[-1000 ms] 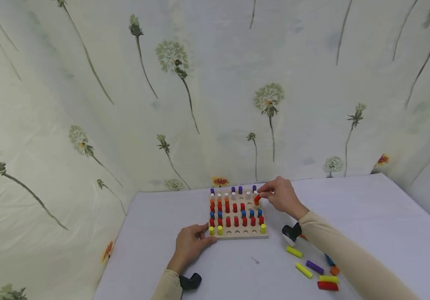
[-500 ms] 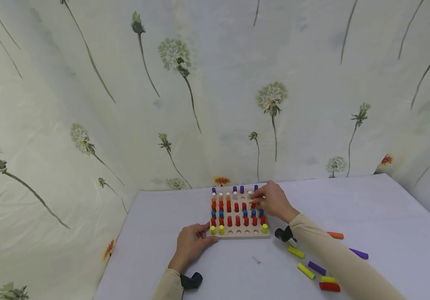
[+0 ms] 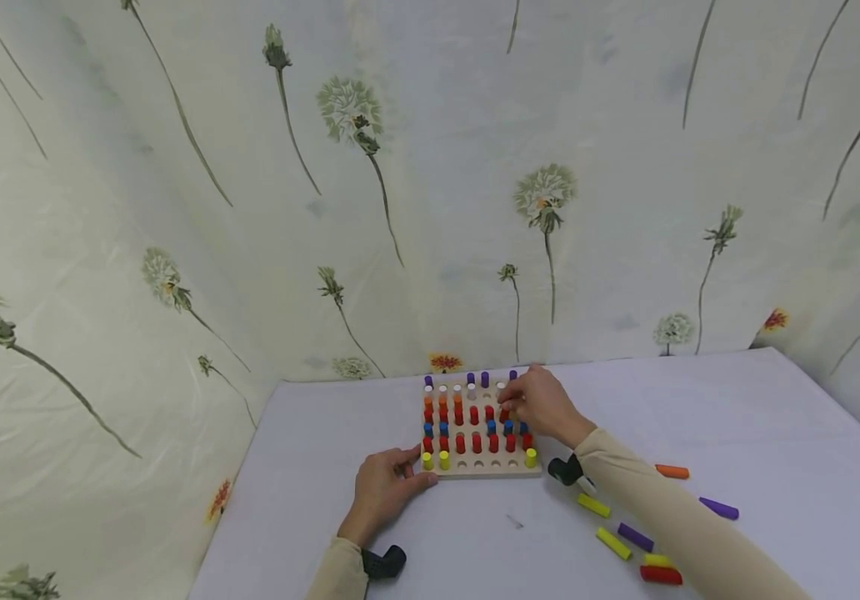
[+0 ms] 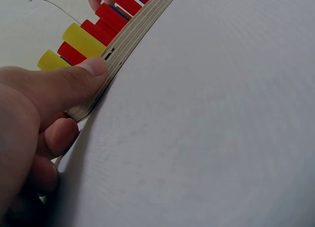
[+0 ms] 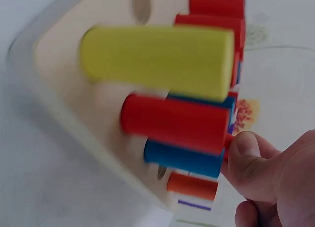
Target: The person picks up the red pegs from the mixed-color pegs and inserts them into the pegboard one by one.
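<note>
A wooden pegboard (image 3: 486, 475) lies on the table, holding rows of upright coloured pegs: purple, white, orange, red, blue and yellow. My left hand (image 3: 388, 487) grips its near left corner; in the left wrist view the thumb (image 4: 91, 72) lies against the layered edge, with fingers curled beside and below. At the board's right side, my right hand (image 3: 544, 404) pinches a red peg (image 3: 504, 415) over the board. The right wrist view shows only a sliver of that peg at the thumb (image 5: 246, 143), behind a yellow peg (image 5: 157, 59) and a blue peg (image 5: 184, 158).
Loose pegs lie right of the board, including a yellow peg (image 3: 613, 543), a purple peg (image 3: 636, 537), a red peg (image 3: 661, 575) and an orange peg (image 3: 672, 472). My right forearm (image 3: 670, 508) covers part of them. A patterned cloth (image 3: 430, 208) hangs behind the table.
My right hand has moved left and slightly down over the board with the red peg. More loose pegs show beyond the forearm. The left hand has kept its grip on the corner.
</note>
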